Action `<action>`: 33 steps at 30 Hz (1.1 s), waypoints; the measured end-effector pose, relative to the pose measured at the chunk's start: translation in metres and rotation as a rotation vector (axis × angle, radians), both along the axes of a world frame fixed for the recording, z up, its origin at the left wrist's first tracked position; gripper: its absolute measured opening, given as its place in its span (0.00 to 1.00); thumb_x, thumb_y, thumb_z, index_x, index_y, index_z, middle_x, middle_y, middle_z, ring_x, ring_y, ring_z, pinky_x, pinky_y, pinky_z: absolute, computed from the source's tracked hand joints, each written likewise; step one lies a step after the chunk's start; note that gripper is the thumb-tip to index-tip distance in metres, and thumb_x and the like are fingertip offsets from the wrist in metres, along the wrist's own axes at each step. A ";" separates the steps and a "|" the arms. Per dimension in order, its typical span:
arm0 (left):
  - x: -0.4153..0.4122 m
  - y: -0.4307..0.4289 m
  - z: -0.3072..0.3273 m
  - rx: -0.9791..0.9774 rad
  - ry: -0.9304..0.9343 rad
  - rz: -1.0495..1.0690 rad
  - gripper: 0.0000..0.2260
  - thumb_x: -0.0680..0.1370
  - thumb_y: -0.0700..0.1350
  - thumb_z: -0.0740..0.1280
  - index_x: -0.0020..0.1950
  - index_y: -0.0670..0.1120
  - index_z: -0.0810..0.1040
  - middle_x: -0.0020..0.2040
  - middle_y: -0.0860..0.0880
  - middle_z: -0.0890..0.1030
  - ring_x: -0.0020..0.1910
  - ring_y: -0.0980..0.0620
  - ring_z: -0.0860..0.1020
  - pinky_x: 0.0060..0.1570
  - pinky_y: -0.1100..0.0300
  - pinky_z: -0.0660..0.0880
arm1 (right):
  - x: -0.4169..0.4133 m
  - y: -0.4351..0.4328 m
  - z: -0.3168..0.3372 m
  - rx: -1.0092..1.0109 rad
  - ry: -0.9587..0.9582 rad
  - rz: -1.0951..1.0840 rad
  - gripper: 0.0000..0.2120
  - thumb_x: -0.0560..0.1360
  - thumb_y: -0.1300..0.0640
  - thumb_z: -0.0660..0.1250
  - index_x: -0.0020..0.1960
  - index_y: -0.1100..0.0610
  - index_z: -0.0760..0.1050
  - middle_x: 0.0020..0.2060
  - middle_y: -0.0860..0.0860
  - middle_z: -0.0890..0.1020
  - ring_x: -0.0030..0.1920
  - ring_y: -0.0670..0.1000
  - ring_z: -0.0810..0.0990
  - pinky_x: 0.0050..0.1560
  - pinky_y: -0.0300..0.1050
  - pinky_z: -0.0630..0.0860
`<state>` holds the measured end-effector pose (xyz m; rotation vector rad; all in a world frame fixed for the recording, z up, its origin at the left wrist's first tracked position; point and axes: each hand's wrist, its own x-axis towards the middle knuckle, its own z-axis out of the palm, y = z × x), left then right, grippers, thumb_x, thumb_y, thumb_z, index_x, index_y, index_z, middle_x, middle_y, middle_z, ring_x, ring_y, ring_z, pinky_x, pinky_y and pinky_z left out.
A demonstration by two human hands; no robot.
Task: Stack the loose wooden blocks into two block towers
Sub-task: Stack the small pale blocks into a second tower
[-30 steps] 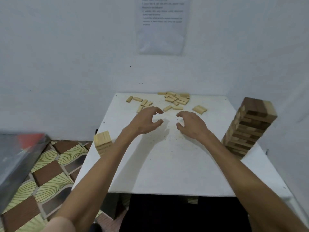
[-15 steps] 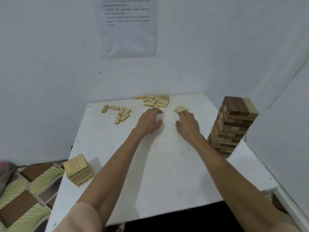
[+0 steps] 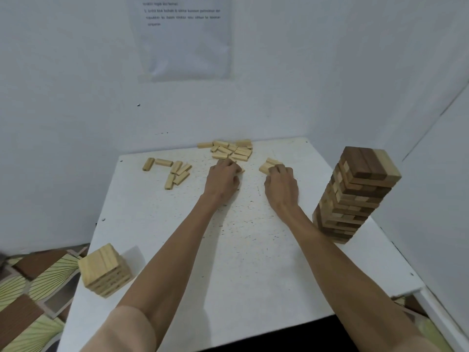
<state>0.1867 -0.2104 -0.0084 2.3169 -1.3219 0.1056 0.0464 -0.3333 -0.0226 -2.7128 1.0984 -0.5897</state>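
towers [image 3: 355, 194] [image 3: 105, 270] 2 | loose blocks [image 3: 232, 151] roughly 20 | grips [image 3: 223, 179] [image 3: 281, 184] 2

Dim bluish light, soft focus, edges warped

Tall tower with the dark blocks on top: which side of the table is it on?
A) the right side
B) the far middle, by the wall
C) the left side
A: the tall tower stands at the right side of the table, beside the right forearm.
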 end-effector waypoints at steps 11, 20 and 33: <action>-0.008 0.008 -0.002 -0.063 0.109 0.013 0.09 0.79 0.39 0.69 0.57 0.46 0.85 0.54 0.45 0.83 0.54 0.44 0.78 0.51 0.52 0.75 | -0.003 -0.001 0.003 0.120 -0.177 0.044 0.13 0.80 0.60 0.67 0.63 0.63 0.77 0.60 0.59 0.78 0.62 0.58 0.73 0.54 0.49 0.75; -0.037 0.048 -0.001 -0.265 0.201 0.069 0.07 0.78 0.40 0.70 0.55 0.44 0.86 0.51 0.46 0.83 0.51 0.47 0.78 0.51 0.55 0.73 | -0.026 0.030 0.011 0.292 -0.303 0.079 0.16 0.71 0.55 0.75 0.57 0.59 0.82 0.52 0.55 0.79 0.52 0.55 0.78 0.48 0.43 0.72; -0.118 0.158 -0.009 -0.281 0.230 0.151 0.07 0.78 0.41 0.71 0.54 0.48 0.86 0.52 0.52 0.83 0.51 0.51 0.78 0.52 0.56 0.74 | -0.104 0.119 0.016 0.303 -0.316 0.467 0.16 0.68 0.58 0.78 0.56 0.58 0.83 0.49 0.50 0.81 0.47 0.49 0.80 0.51 0.45 0.78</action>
